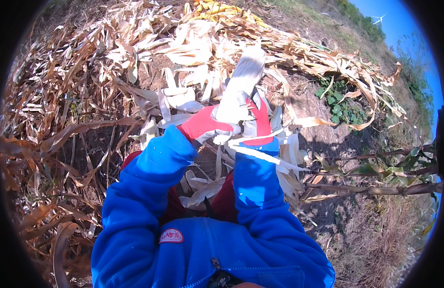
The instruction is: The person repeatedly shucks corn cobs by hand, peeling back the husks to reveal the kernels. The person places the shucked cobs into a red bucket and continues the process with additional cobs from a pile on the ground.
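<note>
Both my hands wear red and grey work gloves and meet in front of me around an ear of corn [247, 72] in its pale husk, its tip pointing away. My left hand [207, 124] is closed round the lower part of the ear. On its other side my right hand [257, 120] grips the ear too, fingers bent against the husk. A long pale husk strip [272, 157] trails from beneath the hands to the right, across my right sleeve. Bright glare washes out the husk, so the kernels are not visible.
Dry husks [188, 50] are heaped on the ground ahead, with yellow corn ears [217, 8] beyond them. Dry stalks and leaves [54, 129] spread on my left. Cut stalks [375, 188] lie at the right, near a green leafy plant [336, 98].
</note>
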The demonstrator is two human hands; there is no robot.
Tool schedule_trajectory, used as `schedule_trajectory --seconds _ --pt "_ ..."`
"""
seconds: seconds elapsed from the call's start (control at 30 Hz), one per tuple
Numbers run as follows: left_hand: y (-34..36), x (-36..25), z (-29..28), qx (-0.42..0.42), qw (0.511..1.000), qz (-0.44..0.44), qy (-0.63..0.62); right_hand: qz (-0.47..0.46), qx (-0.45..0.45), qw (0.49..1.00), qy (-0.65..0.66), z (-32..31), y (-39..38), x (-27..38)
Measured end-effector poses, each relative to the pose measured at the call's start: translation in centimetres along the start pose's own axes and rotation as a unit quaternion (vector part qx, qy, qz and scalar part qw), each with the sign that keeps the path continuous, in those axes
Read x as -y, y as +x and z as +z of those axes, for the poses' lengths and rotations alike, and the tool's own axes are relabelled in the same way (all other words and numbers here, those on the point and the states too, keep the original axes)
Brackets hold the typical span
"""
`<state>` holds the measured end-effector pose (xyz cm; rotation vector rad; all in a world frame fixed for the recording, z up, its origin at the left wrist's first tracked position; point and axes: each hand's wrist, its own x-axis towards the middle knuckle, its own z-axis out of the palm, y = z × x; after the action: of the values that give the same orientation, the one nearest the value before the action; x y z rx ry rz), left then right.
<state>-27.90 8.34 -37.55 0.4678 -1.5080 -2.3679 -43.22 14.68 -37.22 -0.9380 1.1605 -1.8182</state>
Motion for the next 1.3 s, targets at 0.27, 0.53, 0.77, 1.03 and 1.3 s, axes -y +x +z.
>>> schedule_trajectory --seconds 0.27,0.53,0.77,1.03,1.3 --pt "0.5 0.7 0.3 -0.203 0.876 0.14 0.414 -0.035 -0.142 0.989 -0.028 -4.4 0.9 -0.7" --pt "0.3 0.6 0.3 -0.221 0.853 0.177 0.439 -0.03 -0.093 0.993 0.062 -4.6 0.3 0.9" --pt "0.9 1.9 0.5 -0.263 0.846 0.074 0.457 -0.118 -0.107 0.979 -0.124 -2.3 -0.2 1.7" --pt "-0.3 0.5 3.2 -0.016 0.984 0.116 -0.132 -0.019 -0.082 0.977 0.196 -0.5 -0.9 0.4" --pt "1.0 1.8 1.8 -0.039 0.946 -0.033 -0.32 -0.029 0.086 0.932 0.351 -0.7 -0.4 2.1"
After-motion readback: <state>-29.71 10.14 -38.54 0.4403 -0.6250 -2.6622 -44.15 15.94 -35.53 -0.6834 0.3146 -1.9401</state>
